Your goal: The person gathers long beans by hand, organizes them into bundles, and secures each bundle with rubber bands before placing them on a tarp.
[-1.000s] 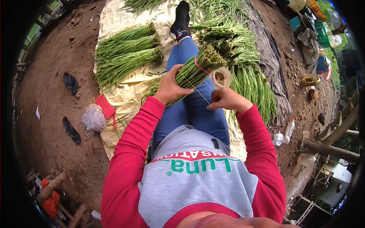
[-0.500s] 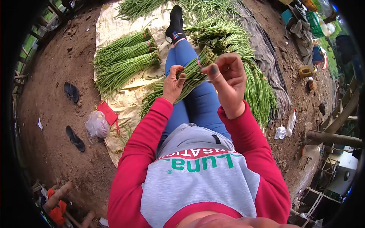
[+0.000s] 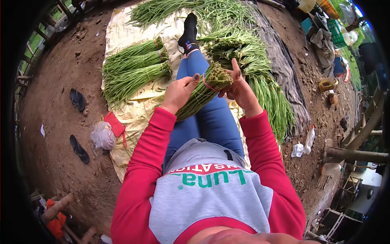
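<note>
A bundle of green long beans [image 3: 199, 95] lies slanted above my thighs, its cut stem ends toward the upper right. A pink band circles it near those ends, and a thin pale band crosses it lower down. My left hand [image 3: 180, 92] is closed round the bundle's left side, thumb on top. At the stem ends, my right hand [image 3: 243, 92] has its index finger raised, while its other fingers curl against the bundle. The far side of the bundle hides some fingertips.
Tied bean bundles [image 3: 136, 69] lie left on a pale sheet [image 3: 140, 116]. More beans [image 3: 272, 95] are heaped on the right. Beside the sheet are a red pouch [image 3: 115, 124], a plastic bag [image 3: 103, 135] and black sandals [image 3: 79, 149]. A wooden pole [image 3: 357, 155] juts in at right.
My right hand has come down from above the bundle, where it held a stretched thin band, to the stem ends. My left thumb has moved onto the bundle's top.
</note>
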{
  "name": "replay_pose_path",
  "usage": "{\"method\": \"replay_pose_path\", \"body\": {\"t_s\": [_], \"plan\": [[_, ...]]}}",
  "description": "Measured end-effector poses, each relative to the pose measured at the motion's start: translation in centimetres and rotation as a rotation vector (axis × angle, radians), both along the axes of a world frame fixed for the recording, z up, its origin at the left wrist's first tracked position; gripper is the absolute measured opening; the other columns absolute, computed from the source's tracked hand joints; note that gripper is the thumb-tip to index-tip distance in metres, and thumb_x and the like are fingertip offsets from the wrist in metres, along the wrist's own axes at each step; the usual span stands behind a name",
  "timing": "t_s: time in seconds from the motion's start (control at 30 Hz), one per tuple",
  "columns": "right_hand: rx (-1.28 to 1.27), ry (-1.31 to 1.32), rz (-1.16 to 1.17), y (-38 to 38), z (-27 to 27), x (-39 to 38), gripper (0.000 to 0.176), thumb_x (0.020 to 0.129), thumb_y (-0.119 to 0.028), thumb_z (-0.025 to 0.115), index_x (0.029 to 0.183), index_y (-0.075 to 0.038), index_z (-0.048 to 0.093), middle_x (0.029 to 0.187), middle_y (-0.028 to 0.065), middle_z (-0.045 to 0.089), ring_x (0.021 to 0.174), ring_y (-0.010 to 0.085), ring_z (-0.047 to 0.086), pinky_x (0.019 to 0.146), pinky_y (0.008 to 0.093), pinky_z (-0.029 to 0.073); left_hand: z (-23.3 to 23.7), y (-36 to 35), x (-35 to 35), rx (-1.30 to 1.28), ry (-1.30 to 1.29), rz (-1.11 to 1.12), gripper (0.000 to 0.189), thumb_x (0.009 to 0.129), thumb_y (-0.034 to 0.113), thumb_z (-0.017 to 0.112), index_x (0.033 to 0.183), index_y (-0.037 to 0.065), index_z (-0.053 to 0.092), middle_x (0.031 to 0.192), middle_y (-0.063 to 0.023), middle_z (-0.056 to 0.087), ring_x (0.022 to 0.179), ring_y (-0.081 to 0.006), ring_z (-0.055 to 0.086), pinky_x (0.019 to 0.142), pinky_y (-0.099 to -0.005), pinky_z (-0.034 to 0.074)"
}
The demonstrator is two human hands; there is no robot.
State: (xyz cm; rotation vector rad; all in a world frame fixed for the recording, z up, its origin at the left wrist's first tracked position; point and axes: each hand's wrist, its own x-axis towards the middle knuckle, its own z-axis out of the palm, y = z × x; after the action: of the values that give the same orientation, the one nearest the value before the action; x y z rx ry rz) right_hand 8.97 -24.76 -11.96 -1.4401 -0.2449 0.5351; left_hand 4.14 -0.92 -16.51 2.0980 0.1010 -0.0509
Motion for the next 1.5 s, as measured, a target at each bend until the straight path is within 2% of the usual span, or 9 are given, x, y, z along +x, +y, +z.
{"method": "replay_pose_path", "body": {"t_s": [0.07, 0.2, 0.33, 0.57, 0.8, 0.97, 1.13, 1.27, 1.5], "plan": [[-0.075, -0.034, 0.053, 0.9, -0.2, 0.2, 0.105, 0.088, -0.08, 0.04, 0.159, -0.01, 0.005, 0.12, 0.0155, 0.064, 0.075, 0.0169, 0.068, 0.046, 0.0209, 0.035, -0.2, 0.5, 0.0, 0.053, -0.016, 0.011, 0.096, 0.09, 0.083, 0.028, 0.09, -0.004, 0.069, 0.073, -0.0124, 0.07, 0.074, -0.0255, 0.069, 0.072, -0.0383, 0.049], [0.107, 0.23, 0.325, 0.5, 1.9, 1.6, 0.128, 0.072, -0.097, 0.008, 0.122, 0.006, 0.065, 0.095, 0.0095, 0.069, 0.055, 0.0094, 0.052, 0.045, 0.0192, 0.033, -5.2, 4.1, -0.5, -1.182, 0.169, -0.127, 0.097, 0.093, 0.079, 0.021, 0.103, -0.005, 0.068, 0.069, -0.0114, 0.068, 0.073, -0.0174, 0.066, 0.08, -0.0293, 0.048], [-0.005, 0.267, 0.076, 1.3, -0.2, 0.8, 0.096, 0.092, -0.08, 0.026, 0.109, 0.005, 0.068, 0.082, 0.0068, 0.065, 0.05, 0.0072, 0.045, 0.043, 0.0197, 0.03, -6.5, -1.4, -3.9, -0.751, 0.112, 0.245, 0.076, 0.098, 0.066, 0.04, 0.122, -0.001, 0.066, 0.112, -0.0131, 0.07, 0.117, -0.0163, 0.059, 0.101, -0.0311, 0.041], [-0.264, 0.096, -0.35, -8.3, -1.9, 0.5, 0.029, 0.098, -0.03, 0.063, 0.101, -0.003, 0.071, 0.07, -0.003, 0.06, 0.049, -0.0008, 0.039, 0.044, 0.0164, 0.028, -3.9, 0.7, -4.4, -0.18, 0.049, -0.751, 0.111, 0.067, 0.089, 0.057, 0.146, 0.012, 0.047, 0.151, -0.0148, 0.045, 0.148, -0.0353, 0.026, 0.121, -0.0563, -0.002], [-1.345, -0.288, 0.103, -11.7, -6.4, -1.2, 0.026, 0.091, -0.019, 0.068, 0.109, -0.002, 0.073, 0.093, 0.0121, 0.075, 0.082, 0.0197, 0.07, 0.08, 0.0304, 0.053, -0.8, 0.6, -5.2, 0.479, -0.11, -0.916, 0.11, 0.059, 0.044, 0.087, 0.151, 0.01, 0.037, 0.159, -0.0173, 0.028, 0.151, -0.0401, 0.012, 0.12, -0.0606, 0.009], [-1.017, -0.548, -0.007, -6.0, -13.8, 5.2, 0.023, 0.088, -0.016, 0.06, 0.101, -0.005, 0.075, 0.095, 0.0191, 0.071, 0.088, 0.0378, 0.067, 0.083, 0.041, 0.054, -2.5, -0.1, -3.9, 0.269, -0.266, -0.865, 0.074, 0.061, 0.03, 0.082, 0.126, 0.008, 0.054, 0.106, -0.0101, 0.065, 0.109, -0.0319, 0.062, 0.116, -0.0588, 0.025], [-1.576, -0.674, 0.594, -4.1, -21.9, 10.9, 0.026, 0.089, -0.019, 0.057, 0.101, -0.006, 0.076, 0.108, 0.0199, 0.071, 0.098, 0.0394, 0.068, 0.086, 0.0455, 0.054, -1.1, 2.8, -2.3, -0.236, 0.053, -0.316, 0.072, 0.057, 0.016, 0.086, 0.121, 0.003, 0.056, 0.11, -0.012, 0.066, 0.104, -0.0244, 0.064, 0.095, -0.0363, 0.049], [-1.584, -0.742, 0.391, -7.1, -32.8, 14.2, 0.024, 0.09, -0.017, 0.059, 0.105, -0.006, 0.076, 0.113, 0.0183, 0.071, 0.102, 0.0358, 0.068, 0.088, 0.0446, 0.054, -1.9, 7.0, 1.1, -0.309, -0.084, -0.063, 0.099, 0.062, 0.027, 0.09, 0.139, -0.012, 0.042, 0.133, -0.0204, 0.059, 0.122, -0.0259, 0.056, 0.107, -0.0339, 0.04], [-1.34, -0.49, 0.222, -5.5, -20.3, 10.1, 0.021, 0.081, -0.012, 0.07, 0.1, -0.005, 0.076, 0.098, 0.0172, 0.073, 0.084, 0.0324, 0.071, 0.077, 0.0371, 0.057, -1.6, 6.0, 5.0, 0.094, -0.011, -0.053, 0.098, 0.06, 0.036, 0.088, 0.136, -0.009, 0.046, 0.125, -0.0268, 0.062, 0.116, -0.0363, 0.061, 0.101, -0.0375, 0.046]]}}
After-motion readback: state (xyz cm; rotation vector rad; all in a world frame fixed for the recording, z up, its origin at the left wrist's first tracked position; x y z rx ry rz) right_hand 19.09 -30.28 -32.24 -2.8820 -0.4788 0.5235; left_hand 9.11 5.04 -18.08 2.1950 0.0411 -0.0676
